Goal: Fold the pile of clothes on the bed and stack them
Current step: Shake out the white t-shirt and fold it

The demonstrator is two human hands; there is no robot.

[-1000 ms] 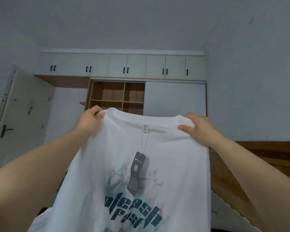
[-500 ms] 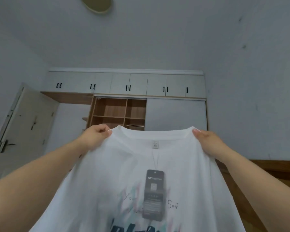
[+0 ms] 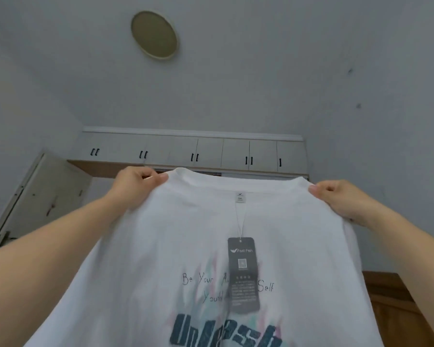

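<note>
**White T-shirt held up by both shoulders, hanging straight down**

Nearest the camera, two bare forearms reach up and away from the lower corners. Between them hangs a white T-shirt (image 3: 161, 246) with its printed side facing the viewer. A dark price tag (image 3: 243, 272) dangles on a string from the collar label.

The left hand (image 3: 135, 182), at 10 o'clock from the tag, pinches the left shoulder seam between thumb and curled fingers. The right hand (image 3: 336, 196), at 2 o'clock, pinches the right shoulder the same way.

The shirt's long axis runs from 12 down to 6, falling below both grips, and the hem is out of view. The hands sit nearly level and equally near, so laying it flat likely needs both lowered together.

Beyond are a wardrobe (image 3: 211, 154), a door (image 3: 35, 196) and a round ceiling lamp (image 3: 154, 34).
</note>
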